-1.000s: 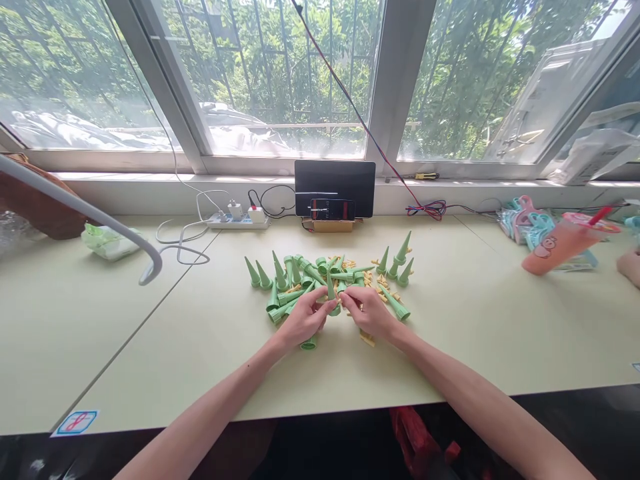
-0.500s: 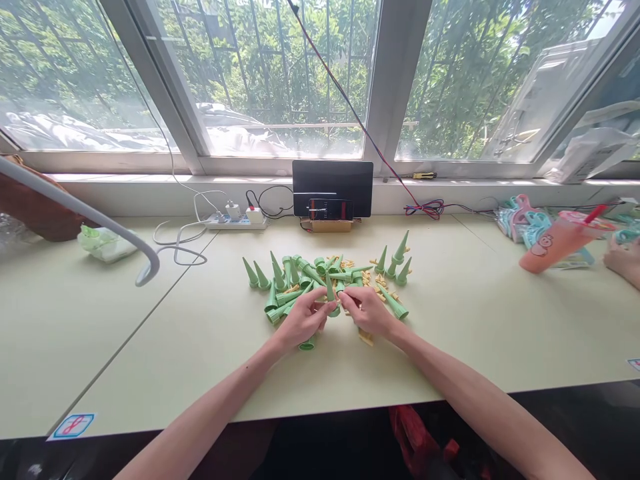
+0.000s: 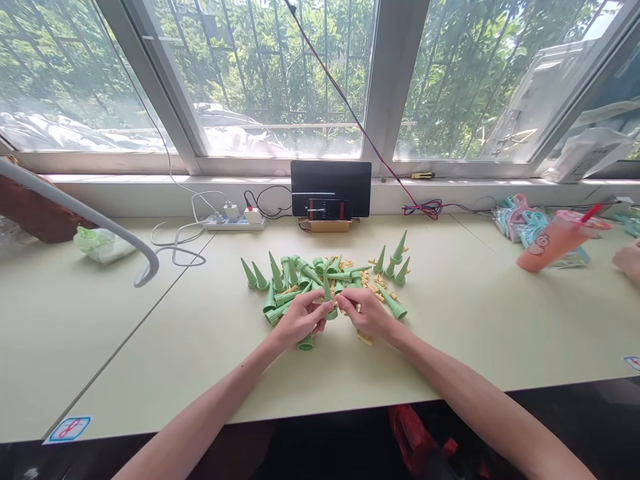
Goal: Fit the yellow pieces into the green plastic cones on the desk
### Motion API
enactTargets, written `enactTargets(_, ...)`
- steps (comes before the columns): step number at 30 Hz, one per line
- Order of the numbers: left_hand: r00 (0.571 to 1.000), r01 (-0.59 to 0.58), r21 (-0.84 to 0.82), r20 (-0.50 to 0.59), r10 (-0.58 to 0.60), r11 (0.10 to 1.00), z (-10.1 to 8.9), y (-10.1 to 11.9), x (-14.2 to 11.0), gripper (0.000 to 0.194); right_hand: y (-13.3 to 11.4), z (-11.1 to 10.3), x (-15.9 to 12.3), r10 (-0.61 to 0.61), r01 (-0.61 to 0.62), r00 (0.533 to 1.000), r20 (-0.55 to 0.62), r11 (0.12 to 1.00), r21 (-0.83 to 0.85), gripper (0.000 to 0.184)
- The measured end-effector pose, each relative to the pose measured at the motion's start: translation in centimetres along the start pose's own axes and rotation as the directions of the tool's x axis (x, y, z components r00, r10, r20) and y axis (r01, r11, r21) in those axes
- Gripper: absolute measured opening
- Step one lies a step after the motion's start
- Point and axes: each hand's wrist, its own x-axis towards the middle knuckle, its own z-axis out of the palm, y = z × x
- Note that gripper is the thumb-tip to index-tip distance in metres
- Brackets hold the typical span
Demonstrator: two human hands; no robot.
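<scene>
Your left hand (image 3: 299,319) and right hand (image 3: 364,312) meet at the near edge of the pile of green cones (image 3: 320,280), in the middle of the pale tabletop (image 3: 500,320). The left grip is closed around one green cone (image 3: 327,297), point up, with the thumb and fingers wrapped around its lower part. The right grip is pinched together on a small yellow piece (image 3: 358,307), right beside that cone's base; whether the piece is actually touching the cone is too small to tell.

Most of the pile lies on its side, tangled up with more little yellow pieces (image 3: 377,290). A few cones stand upright: three at the far right of the pile (image 3: 395,257) and a few at the left end (image 3: 260,275). One short green part (image 3: 305,344) sits just below your left hand, and a loose yellow bit (image 3: 365,339) lies just below your right one.

Behind the pile, a phone (image 3: 327,209) sits on a small stand in front of a black panel (image 3: 331,187) against the window ledge. To the left there's a white power strip (image 3: 235,220) with cables, and further left a grey curved tube (image 3: 80,213). Off to the right, a pink drink cup (image 3: 555,243) leans over, and another person's hand (image 3: 629,260) pokes in at the frame edge.
</scene>
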Motion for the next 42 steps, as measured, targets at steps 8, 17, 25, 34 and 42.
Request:
enactTargets(8,1.0,0.01,-0.046,0.012,-0.01,0.999,-0.2,0.4,-0.1,0.04,0.4,0.0,0.0,-0.054,0.054,0.999,0.007,0.998,-0.013,0.038)
enactTargets(17,1.0,0.014,-0.029,0.015,-0.014,0.999,-0.2,0.4,-0.1,0.043,0.5,0.0,0.1,-0.102,0.102,0.995,-0.005,0.995,-0.015,0.036)
enactTargets(25,1.0,-0.015,0.043,-0.002,0.015,0.999,-0.3,0.0,0.0,0.038,0.2,0.2,0.0,-0.03,0.03,0.999,-0.021,1.0,0.001,0.036)
enactTargets(34,0.982,-0.174,0.178,-0.043,0.184,0.969,-0.2,-0.6,0.3,0.032,0.1,0.2,0.1,0.032,-0.032,0.999,-0.014,0.999,0.008,0.043)
enactTargets(42,0.965,-0.225,0.315,-0.058,0.255,0.922,0.0,-1.1,0.3,0.023,0.3,0.3,0.1,0.056,-0.056,0.998,-0.026,0.998,0.024,0.042)
